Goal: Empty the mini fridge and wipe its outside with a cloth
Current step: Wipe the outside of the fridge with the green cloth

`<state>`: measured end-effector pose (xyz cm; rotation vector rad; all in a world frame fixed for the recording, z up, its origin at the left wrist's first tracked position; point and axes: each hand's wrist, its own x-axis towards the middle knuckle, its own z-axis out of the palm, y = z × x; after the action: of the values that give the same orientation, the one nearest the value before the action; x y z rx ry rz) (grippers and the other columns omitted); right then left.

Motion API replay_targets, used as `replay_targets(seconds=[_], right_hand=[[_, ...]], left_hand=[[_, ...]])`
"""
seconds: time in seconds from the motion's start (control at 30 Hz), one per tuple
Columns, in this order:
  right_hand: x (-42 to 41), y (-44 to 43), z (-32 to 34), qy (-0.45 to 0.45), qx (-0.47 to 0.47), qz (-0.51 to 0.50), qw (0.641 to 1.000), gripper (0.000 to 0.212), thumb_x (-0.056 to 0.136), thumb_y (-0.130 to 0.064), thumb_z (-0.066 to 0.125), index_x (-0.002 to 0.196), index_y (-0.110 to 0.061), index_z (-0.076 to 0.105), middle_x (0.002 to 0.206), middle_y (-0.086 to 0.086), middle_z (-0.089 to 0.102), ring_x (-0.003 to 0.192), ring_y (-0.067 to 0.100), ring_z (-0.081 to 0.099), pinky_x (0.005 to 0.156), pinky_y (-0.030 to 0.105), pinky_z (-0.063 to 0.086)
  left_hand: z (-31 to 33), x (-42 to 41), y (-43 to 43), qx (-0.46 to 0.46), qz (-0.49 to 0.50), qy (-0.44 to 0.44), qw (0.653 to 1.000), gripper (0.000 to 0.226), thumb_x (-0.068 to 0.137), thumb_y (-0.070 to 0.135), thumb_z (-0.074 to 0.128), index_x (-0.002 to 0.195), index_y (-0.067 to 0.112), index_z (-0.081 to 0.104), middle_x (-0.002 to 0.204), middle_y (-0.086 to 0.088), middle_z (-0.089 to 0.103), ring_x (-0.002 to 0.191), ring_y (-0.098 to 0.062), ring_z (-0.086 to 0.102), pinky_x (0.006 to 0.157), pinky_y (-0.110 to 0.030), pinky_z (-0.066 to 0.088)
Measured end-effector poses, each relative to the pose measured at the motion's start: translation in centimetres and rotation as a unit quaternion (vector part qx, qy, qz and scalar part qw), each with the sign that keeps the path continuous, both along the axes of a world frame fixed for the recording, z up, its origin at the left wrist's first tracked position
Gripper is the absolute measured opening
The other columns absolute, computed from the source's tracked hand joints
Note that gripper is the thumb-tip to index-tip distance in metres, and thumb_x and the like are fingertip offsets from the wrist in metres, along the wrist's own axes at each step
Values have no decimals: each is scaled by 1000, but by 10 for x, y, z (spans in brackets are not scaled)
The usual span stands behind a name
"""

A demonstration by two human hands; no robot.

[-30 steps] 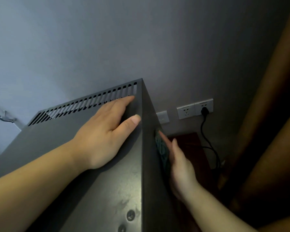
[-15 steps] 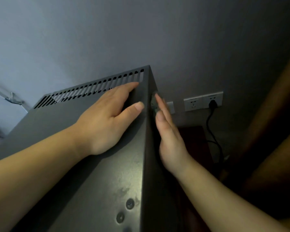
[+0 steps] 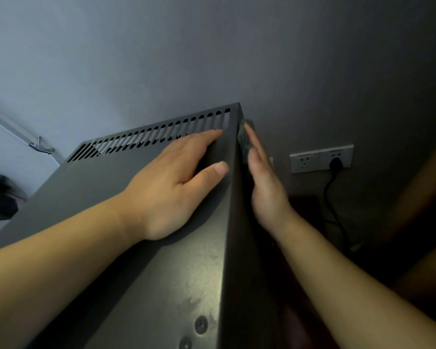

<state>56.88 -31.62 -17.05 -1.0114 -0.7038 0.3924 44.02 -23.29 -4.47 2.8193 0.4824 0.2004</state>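
Where the dark grey metal top of the mini fridge (image 3: 161, 273) meets its flat side, the right hand (image 3: 264, 187) presses a small, soft green cloth (image 3: 243, 137) against that side with straight fingers, close to the back corner. The left hand (image 3: 171, 187) lies flat and open on the smooth top, fingertips by a row of thin slots (image 3: 161, 133). A black plug (image 3: 336, 163) sits in a white wall socket (image 3: 312, 159). The cloth and right hand have slid higher up the side than a second ago; the left hand has stayed put.
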Motion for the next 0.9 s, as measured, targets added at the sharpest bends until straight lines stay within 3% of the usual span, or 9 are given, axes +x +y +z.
replay_targets(seconds=[0.07, 0.2, 0.27, 0.37, 0.57, 0.67, 0.7, 0.8, 0.9], right_hand=[[30, 17, 16, 0, -16, 12, 1000, 66, 93, -62, 34, 152, -32, 41, 159, -8, 37, 147, 3, 30, 126, 36, 19], [55, 29, 37, 27, -52, 61, 996, 86, 58, -97, 52, 130, -52, 58, 152, -10, 49, 142, 10, 42, 122, 44, 26], [33, 10, 30, -36, -56, 50, 997, 73, 81, -85, 44, 143, -46, 48, 158, -10, 40, 147, 5, 31, 125, 38, 19], [-10, -19, -13, -43, -56, 48, 996, 53, 105, -39, 23, 157, -27, 26, 165, -7, 25, 151, 1, 19, 126, 30, 13], [-53, -68, -72, 64, -72, 112, 989, 77, 77, -86, 52, 144, -48, 47, 156, -20, 40, 146, -1, 31, 126, 40, 16], [-57, -85, -33, 2, -108, 110, 988, 37, 103, -55, 36, 140, -55, 36, 152, -29, 32, 133, -27, 24, 117, 10, 17], [-67, -86, -21, -12, -107, 96, 990, 37, 106, -45, 28, 141, -56, 29, 154, -31, 27, 133, -29, 18, 114, 6, 13], [-106, -112, -24, -46, -44, 126, 990, 44, 102, -56, 23, 145, -54, 30, 161, -32, 19, 148, -12, 8, 122, 22, 7], [-127, -130, -69, -2, -90, 106, 990, 51, 94, -61, 28, 143, -49, 34, 155, -39, 27, 148, -9, 15, 124, 24, 11]], left_hand=[[1, 1, 1, 1, -1, 3, 1000, 66, 91, 64, 33, 153, 43, 26, 153, 25, 31, 139, 10, 24, 105, -6, 14], [-1, 1, 2, -1, -1, 5, 1000, 65, 91, 63, 34, 153, 44, 26, 153, 27, 30, 139, 11, 23, 103, -3, 12], [-1, 0, 3, -4, -8, 4, 1000, 66, 92, 64, 34, 154, 43, 26, 154, 27, 30, 140, 11, 23, 105, -5, 14], [-1, 0, 5, -16, -20, 9, 1000, 70, 89, 71, 29, 154, 44, 23, 155, 26, 29, 142, 11, 22, 112, -13, 16], [3, 0, -2, 4, -28, 17, 999, 72, 89, 68, 31, 154, 37, 29, 152, 20, 35, 138, 5, 30, 109, -14, 20], [5, -1, -8, 63, -37, 8, 997, 66, 92, 60, 35, 151, 30, 38, 149, 9, 41, 136, -6, 36, 109, -20, 26], [6, -3, -9, 95, -35, 3, 995, 64, 92, 59, 36, 149, 29, 42, 148, 5, 42, 137, -11, 37, 111, -26, 28], [8, -12, -17, 179, -14, -28, 983, 56, 93, 53, 40, 140, 25, 53, 141, -2, 47, 132, -23, 43, 109, -36, 34], [9, -30, -32, 155, -2, -41, 987, 46, 94, 49, 45, 131, 26, 60, 124, 3, 55, 118, -19, 52, 99, -30, 38]])
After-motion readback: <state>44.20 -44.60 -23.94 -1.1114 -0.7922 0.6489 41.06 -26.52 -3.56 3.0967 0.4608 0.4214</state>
